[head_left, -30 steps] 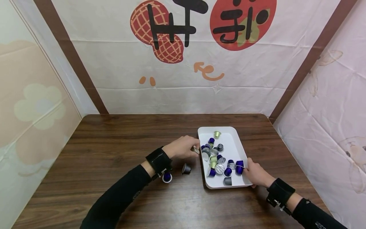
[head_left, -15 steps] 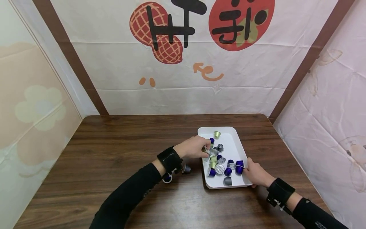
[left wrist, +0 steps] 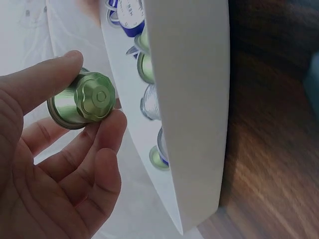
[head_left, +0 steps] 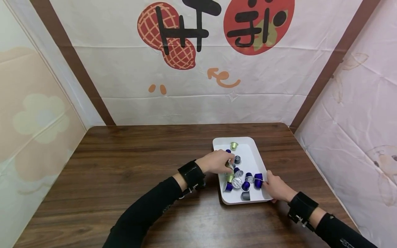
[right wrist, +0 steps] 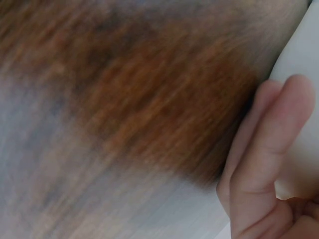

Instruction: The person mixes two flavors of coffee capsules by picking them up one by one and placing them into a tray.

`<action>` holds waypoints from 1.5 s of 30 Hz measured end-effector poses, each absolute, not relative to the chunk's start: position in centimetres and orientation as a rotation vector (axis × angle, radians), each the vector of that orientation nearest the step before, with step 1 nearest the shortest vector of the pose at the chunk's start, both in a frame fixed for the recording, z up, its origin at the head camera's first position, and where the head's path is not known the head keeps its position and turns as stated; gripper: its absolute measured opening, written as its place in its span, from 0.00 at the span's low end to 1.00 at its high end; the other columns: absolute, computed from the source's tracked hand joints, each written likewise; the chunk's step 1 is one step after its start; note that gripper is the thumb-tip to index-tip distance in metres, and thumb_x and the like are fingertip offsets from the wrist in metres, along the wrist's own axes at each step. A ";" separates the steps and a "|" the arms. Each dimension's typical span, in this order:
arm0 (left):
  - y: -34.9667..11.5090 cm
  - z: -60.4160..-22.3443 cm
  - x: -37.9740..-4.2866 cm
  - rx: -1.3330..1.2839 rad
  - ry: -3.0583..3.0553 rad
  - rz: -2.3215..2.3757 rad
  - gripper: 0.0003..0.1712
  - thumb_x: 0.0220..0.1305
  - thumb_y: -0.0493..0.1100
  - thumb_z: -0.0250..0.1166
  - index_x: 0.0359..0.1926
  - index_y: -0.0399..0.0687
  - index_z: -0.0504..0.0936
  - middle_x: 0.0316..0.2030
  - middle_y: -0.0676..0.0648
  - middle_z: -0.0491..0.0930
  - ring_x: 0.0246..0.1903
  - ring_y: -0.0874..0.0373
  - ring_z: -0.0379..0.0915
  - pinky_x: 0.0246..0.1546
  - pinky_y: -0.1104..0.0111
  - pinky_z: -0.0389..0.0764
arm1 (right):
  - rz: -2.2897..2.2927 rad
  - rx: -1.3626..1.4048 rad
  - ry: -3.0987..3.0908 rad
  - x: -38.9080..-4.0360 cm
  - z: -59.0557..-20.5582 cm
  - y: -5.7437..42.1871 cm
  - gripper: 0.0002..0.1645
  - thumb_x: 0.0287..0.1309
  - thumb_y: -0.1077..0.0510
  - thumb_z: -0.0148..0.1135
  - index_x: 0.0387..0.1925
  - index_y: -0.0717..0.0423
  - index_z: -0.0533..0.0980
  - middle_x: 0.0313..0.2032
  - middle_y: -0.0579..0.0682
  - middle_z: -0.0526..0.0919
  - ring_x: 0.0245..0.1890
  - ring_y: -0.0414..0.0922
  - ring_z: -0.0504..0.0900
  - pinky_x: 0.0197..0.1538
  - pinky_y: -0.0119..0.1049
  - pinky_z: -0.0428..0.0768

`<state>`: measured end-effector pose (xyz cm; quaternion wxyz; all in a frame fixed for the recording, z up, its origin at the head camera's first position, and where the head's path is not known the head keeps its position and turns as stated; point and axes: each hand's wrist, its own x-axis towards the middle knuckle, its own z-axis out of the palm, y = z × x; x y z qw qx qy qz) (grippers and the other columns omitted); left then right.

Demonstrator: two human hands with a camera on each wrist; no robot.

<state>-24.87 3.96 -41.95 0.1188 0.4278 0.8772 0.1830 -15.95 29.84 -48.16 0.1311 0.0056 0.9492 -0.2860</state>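
My left hand (head_left: pixel 217 162) is over the left side of a white tray (head_left: pixel 248 146). Its thumb and fingers pinch a green coffee capsule (left wrist: pixel 92 98), held by its sides above the tray wall in the left wrist view. Blue, green and grey coffee capsules lie loose in the tray, among them a blue one (head_left: pixel 258 181) by the right wall and a grey one (head_left: pixel 245 196) near the front. My right hand (head_left: pixel 277 186) grips the tray's right rim close to the front corner. The right wrist view shows its fingers (right wrist: pixel 264 149) along the tray's outer side.
A dark wooden table (head_left: pixel 139 151) carries the tray on its right half. Printed cloth walls (head_left: pixel 173 110) stand behind the table and on both sides. Near the left wristband (head_left: pixel 191 175), the table surface is partly hidden by the arm.
My left hand has moved right, from outside the tray's left edge to over the capsules inside it, carrying the green capsule. Two capsules on the table are now hidden behind the left wrist.
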 end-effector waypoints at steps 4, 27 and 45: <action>4.4 -42.1 -24.7 1.267 2.553 0.541 0.12 0.57 0.48 0.69 0.36 0.50 0.76 0.22 0.56 0.67 0.22 0.64 0.62 0.23 0.74 0.63 | -0.832 0.021 2.755 -16.0 -48.1 29.7 0.11 0.63 0.66 0.47 0.44 0.68 0.59 0.32 0.68 0.73 0.12 0.46 0.75 0.13 0.38 0.74; 0.2 -41.0 -24.9 1.245 2.569 0.503 0.05 0.64 0.48 0.62 0.34 0.55 0.76 0.29 0.56 0.75 0.28 0.64 0.69 0.30 0.71 0.70 | -0.826 0.011 2.743 -16.4 -47.8 30.0 0.12 0.64 0.65 0.46 0.46 0.69 0.58 0.33 0.70 0.73 0.12 0.46 0.74 0.13 0.38 0.74; -9.9 -43.7 -21.6 1.052 2.532 0.415 0.10 0.62 0.53 0.64 0.31 0.54 0.76 0.24 0.57 0.71 0.22 0.64 0.66 0.26 0.69 0.69 | -0.846 0.018 2.744 -15.8 -48.1 29.8 0.14 0.64 0.66 0.46 0.47 0.70 0.58 0.34 0.72 0.73 0.12 0.46 0.75 0.13 0.39 0.74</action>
